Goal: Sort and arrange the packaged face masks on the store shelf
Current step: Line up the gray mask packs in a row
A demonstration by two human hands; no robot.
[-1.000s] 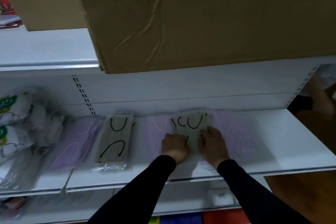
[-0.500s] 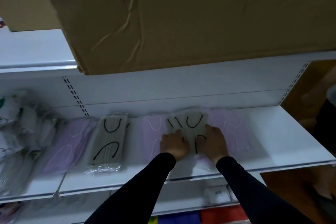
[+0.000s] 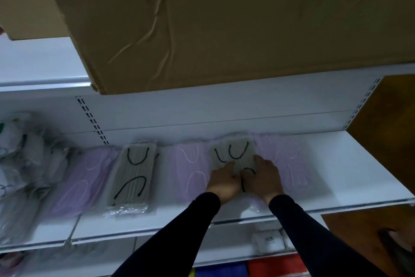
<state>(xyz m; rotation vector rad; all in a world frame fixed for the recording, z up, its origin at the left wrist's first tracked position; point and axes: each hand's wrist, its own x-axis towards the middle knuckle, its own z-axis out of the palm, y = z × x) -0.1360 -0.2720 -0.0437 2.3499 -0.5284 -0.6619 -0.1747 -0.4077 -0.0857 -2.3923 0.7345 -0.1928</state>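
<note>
On the white shelf lies a row of flat mask packs. A beige pack with black ear loops sits mid-shelf between two purple packs. My left hand and my right hand rest side by side on the near half of that beige pack, fingers laid flat over it. Further left lie a second beige pack with black loops and another purple pack.
A big cardboard box overhangs from the shelf above. Loose white and patterned mask packs pile up at the far left. Lower shelves show a small white box and red and blue goods. Brown floor lies right.
The view has shifted slightly to the right. Both hands stay on the beige pack, which sits a bit squarer between the purple packs.
</note>
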